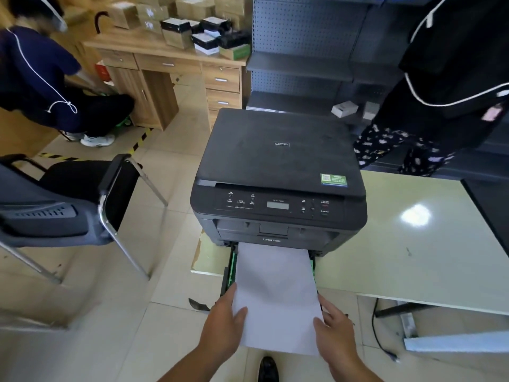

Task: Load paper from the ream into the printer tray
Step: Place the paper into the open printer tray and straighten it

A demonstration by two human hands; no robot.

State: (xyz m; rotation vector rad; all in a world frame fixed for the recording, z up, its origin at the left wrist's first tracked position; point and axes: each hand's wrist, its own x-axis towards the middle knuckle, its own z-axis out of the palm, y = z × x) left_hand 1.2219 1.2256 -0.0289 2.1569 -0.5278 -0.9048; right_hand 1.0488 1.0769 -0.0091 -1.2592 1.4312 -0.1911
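Observation:
A black printer (278, 172) stands at the near left corner of a pale green table (413, 244). Its paper tray (232, 267), with green guides, is pulled out toward me from the bottom front. A white stack of paper (275, 296) lies over the tray, its far end at the printer's slot and its near end sticking out past the tray. My left hand (224, 323) grips the stack's near left edge, thumb on top. On the near right edge, my right hand (334, 332) holds the stack the same way. The ream is not in view.
A black chair (82, 194) stands to the left on the tiled floor. One person crouches at the far left by a wooden desk (170, 64) loaded with boxes; another stands at the far right by grey shelving (303, 64). A black cable (377, 334) hangs under the table.

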